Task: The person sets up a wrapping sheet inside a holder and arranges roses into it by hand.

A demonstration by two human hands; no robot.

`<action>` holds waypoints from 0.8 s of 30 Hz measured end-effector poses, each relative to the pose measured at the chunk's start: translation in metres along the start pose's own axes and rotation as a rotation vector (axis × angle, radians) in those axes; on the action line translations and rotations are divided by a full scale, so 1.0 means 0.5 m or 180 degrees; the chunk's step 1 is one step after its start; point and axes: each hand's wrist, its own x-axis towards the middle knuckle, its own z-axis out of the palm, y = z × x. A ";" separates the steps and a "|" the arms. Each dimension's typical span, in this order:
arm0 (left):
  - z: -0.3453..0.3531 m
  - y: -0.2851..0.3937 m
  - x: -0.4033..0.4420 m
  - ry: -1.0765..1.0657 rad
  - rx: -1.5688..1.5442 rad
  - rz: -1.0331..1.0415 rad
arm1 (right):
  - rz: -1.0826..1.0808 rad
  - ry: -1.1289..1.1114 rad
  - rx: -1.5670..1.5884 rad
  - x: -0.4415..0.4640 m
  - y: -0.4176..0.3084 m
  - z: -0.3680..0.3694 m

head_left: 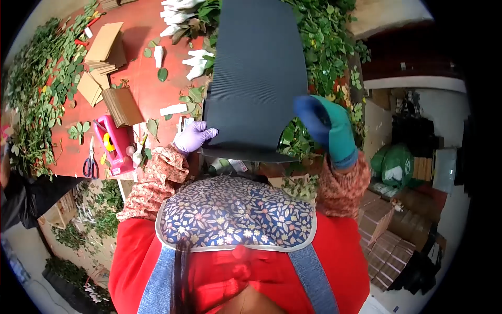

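Note:
A long black corrugated sheet (256, 78) lies over the red table (136, 47), its near edge close to my apron. My left hand (193, 137), in a thin purple glove, rests at the sheet's near left corner with its fingers closed on the edge. Past the sheet's right edge is my right hand (321, 123), in a blue and green glove and raised over green leaves (327, 47). Motion blurs this glove, and its fingers cannot be made out. White-wrapped flower heads (197, 64) lie just left of the sheet.
On the left of the table are cardboard pieces (123, 106), a pink tape dispenser (114, 146), scissors (91, 162) and heaps of leafy stems (42, 89). Part of another person in dark clothing (31, 199) shows at far left. Stacked boxes (387, 256) stand at lower right.

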 end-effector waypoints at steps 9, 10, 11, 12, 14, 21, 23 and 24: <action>0.023 -0.007 -0.041 0.0267 -0.0708 -0.0233 | -0.2078 -0.1001 -0.0721 0.116 0.122 0.236; 0.023 -0.012 -0.037 0.0341 -0.0923 -0.0099 | -0.2090 -0.1037 -0.0670 0.121 0.137 0.251; 0.010 -0.010 -0.036 0.0261 -0.0718 -0.0206 | -0.1916 -0.1193 -0.0659 0.126 0.153 0.262; 0.005 -0.010 -0.031 0.0306 -0.0737 -0.0245 | -0.1744 -0.1350 -0.0651 0.128 0.163 0.269; -0.002 -0.013 -0.029 0.0391 0.0259 -0.0988 | -0.1784 -0.1533 -0.0947 0.121 0.179 0.285; -0.002 0.095 -0.027 0.0280 0.2980 -0.1222 | -0.1467 -0.1984 -0.2457 0.060 0.219 0.365; -0.015 0.101 -0.033 0.0172 0.3016 -0.1269 | -0.1553 -0.1900 -0.2635 0.060 0.216 0.377; -0.027 0.111 -0.049 0.0258 0.3063 -0.1348 | -0.1662 -0.1778 -0.2689 0.067 0.211 0.390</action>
